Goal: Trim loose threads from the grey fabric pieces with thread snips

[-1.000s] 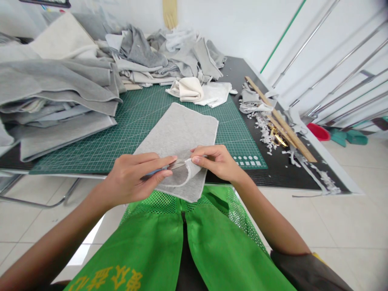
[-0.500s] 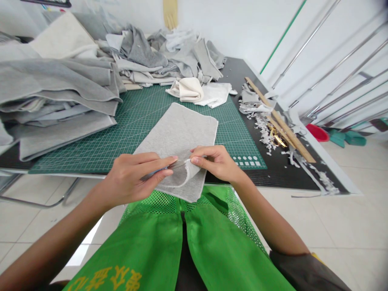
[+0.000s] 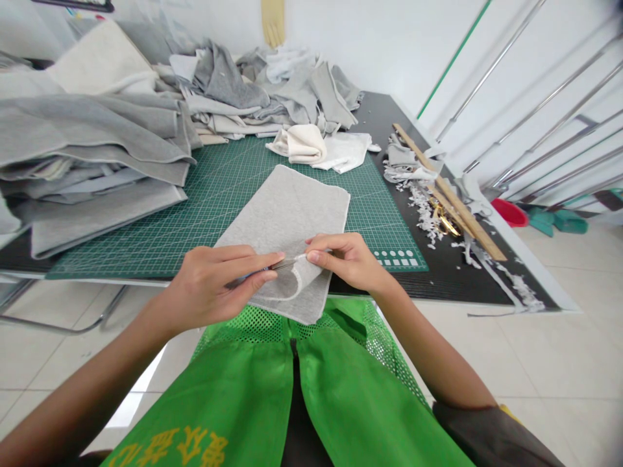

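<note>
A grey cloth piece [image 3: 292,207] with a pale overlocked edge lies in front of me, its near end overhanging the table edge. My right hand [image 3: 341,259] pinches a turned-up edge of this cloth between thumb and fingers. From the left, my left hand [image 3: 228,282] is closed on a pair of thread snips [image 3: 288,263], whose thin metal blades point at the pinched edge. Most of the snips' body is hidden in my fingers. The blades are at the edge; whether they touch it I cannot tell.
A green cutting mat [image 3: 233,175] covers much of the black table. Folded grey cloths [image 3: 97,130] are stacked on the left, with a cloth heap [image 3: 272,91] behind. Cream cloths [image 3: 306,144] lie beyond the piece. Wooden strips [image 3: 452,194], gold-handled scissors [image 3: 445,220] and white scraps [image 3: 426,214] lie on the right.
The turned-up cloth edge has shifted slightly, and its curl shows a little more rounded beside the blades. Both hands stay in nearly the same place with their holds unchanged.
</note>
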A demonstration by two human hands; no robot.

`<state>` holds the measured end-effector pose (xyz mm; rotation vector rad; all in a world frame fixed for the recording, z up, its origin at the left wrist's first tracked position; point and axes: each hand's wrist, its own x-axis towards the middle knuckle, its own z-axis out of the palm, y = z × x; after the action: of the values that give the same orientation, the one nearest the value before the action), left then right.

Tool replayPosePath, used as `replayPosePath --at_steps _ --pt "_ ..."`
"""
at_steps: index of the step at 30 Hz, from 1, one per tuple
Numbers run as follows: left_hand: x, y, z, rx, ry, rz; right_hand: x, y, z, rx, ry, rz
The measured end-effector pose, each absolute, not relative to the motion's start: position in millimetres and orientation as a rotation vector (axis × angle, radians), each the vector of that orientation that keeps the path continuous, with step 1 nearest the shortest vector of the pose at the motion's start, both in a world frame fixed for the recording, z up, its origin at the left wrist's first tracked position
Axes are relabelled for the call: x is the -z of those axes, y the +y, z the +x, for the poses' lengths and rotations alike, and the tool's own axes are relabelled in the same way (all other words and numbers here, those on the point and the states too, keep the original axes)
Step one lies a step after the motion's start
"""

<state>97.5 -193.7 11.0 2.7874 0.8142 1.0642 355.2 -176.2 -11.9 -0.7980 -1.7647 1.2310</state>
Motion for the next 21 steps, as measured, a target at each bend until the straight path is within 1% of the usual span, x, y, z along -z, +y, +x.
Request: replayPosePath --at_steps 13,21 --pt "-10.7 -193.4 97.3 -1.115 0.803 2.797 12.1 -177.8 355.7 -1.199 -1.783 -0.748" --pt "-8.9 -194.5 96.3 -1.038 0.787 2.820 12.4 -179.3 353.1 -1.230 -1.786 -0.770"
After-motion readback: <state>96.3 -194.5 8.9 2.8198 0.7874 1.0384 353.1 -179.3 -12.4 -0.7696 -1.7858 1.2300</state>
